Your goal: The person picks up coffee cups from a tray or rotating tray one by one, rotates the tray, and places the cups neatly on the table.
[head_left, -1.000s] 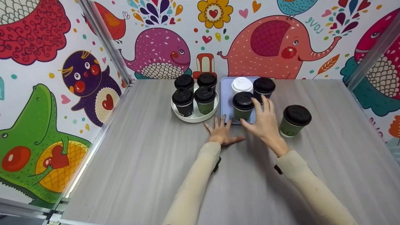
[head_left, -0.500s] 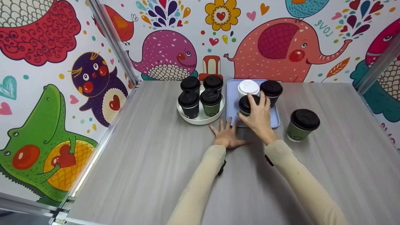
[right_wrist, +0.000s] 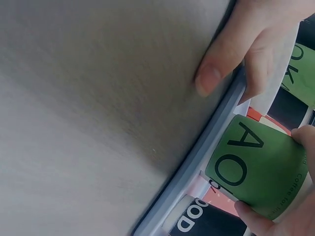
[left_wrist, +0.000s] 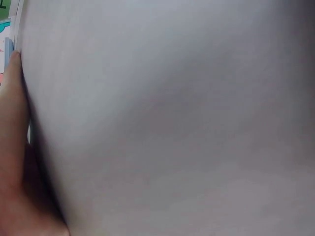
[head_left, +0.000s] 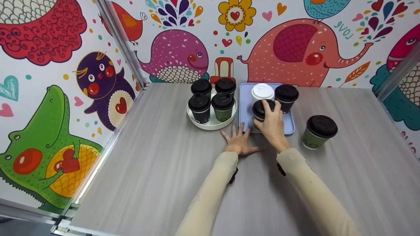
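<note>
My right hand (head_left: 271, 126) grips a green paper coffee cup with a black lid (head_left: 259, 108) at the front of the blue tray (head_left: 244, 98). In the right wrist view, its thumb and a finger lie on opposite sides of the green cup (right_wrist: 251, 167), whose printed letters face the camera. My left hand (head_left: 238, 143) rests palm down on the table, fingers spread, fingertips close to the tray's front edge. Behind the gripped cup stand a white-lidded cup (head_left: 262, 91) and a dark cup with a black lid (head_left: 286, 96), both on the tray.
Left of the tray, a round white dish (head_left: 210, 127) holds several black-lidded cups (head_left: 200, 108). A larger green cup (head_left: 319, 132) stands alone on the table (head_left: 147, 157), right of the tray. Patterned walls (head_left: 229, 42) enclose the back and sides.
My right hand has moved from just right of the front green cup onto it, and its fingers have closed around it. The left hand stays flat on the table. The head view has shifted slightly.
</note>
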The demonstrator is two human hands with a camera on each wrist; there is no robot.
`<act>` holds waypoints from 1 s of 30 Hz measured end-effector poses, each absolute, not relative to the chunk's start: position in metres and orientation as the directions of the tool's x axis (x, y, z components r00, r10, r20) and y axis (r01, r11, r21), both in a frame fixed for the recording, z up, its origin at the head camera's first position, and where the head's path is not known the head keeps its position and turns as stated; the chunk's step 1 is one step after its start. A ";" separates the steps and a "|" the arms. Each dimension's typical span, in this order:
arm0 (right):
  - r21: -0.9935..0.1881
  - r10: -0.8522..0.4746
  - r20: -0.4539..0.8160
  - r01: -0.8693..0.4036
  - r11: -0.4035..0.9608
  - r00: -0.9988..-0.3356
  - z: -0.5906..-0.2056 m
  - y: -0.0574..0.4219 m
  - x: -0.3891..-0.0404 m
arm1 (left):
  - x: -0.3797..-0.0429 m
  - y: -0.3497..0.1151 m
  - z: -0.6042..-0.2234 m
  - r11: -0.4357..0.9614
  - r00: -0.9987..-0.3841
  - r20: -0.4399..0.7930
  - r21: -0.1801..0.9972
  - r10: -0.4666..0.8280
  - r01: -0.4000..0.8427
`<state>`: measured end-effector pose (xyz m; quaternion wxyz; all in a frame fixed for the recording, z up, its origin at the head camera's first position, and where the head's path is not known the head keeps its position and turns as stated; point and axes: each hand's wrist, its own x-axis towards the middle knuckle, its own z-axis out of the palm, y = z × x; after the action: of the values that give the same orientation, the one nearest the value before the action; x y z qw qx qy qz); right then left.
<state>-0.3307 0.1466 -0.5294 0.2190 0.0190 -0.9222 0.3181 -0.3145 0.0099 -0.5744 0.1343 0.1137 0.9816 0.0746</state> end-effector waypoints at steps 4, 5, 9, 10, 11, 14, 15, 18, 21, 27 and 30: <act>-0.583 0.090 0.415 -0.189 0.790 -0.905 -0.528 0.150 -0.331 | -0.314 0.010 -0.575 0.962 -0.938 -0.247 0.181 0.244 0.203; -0.582 0.089 0.425 -0.197 0.789 -0.901 -0.528 0.151 -0.331 | -0.314 0.010 -0.575 0.962 -0.938 -0.246 0.184 0.245 0.203; -0.582 0.090 0.471 -0.233 0.779 -0.877 -0.526 0.154 -0.328 | -0.314 0.010 -0.574 0.961 -0.939 -0.242 0.186 0.245 0.203; -0.582 0.091 0.482 -0.240 0.777 -0.871 -0.525 0.155 -0.327 | -0.314 0.010 -0.574 0.961 -0.938 -0.243 0.186 0.246 0.204; -0.584 0.093 0.492 -0.249 0.772 -0.866 -0.525 0.156 -0.325 | -0.314 0.010 -0.574 0.961 -0.938 -0.244 0.185 0.247 0.204; -0.585 0.093 0.523 -0.277 0.762 -0.847 -0.522 0.158 -0.321 | -0.315 0.009 -0.574 0.961 -0.937 -0.245 0.186 0.247 0.205; -0.585 0.092 0.530 -0.285 0.760 -0.843 -0.522 0.158 -0.319 | -0.315 0.009 -0.574 0.961 -0.937 -0.245 0.186 0.248 0.206; -0.583 0.090 0.546 -0.300 0.755 -0.833 -0.520 0.163 -0.313 | -0.315 0.009 -0.575 0.961 -0.938 -0.238 0.182 0.250 0.210; -0.582 0.097 0.551 -0.298 0.756 -0.829 -0.520 0.166 -0.306 | -0.315 0.009 -0.576 0.961 -0.939 -0.231 0.176 0.253 0.216; -0.577 0.118 0.581 -0.305 0.757 -0.805 -0.524 0.174 -0.286 | -0.316 0.007 -0.577 0.957 -0.936 -0.236 0.186 0.262 0.222; -0.568 0.117 0.600 -0.319 0.759 -0.791 -0.526 0.178 -0.278 | -0.318 0.008 -0.579 0.957 -0.932 -0.251 0.192 0.263 0.219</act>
<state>-0.2783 0.1779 -0.5260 0.3179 0.0573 -0.8823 0.3423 -0.3179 0.0077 -0.5789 0.1382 0.1230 0.9794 0.0807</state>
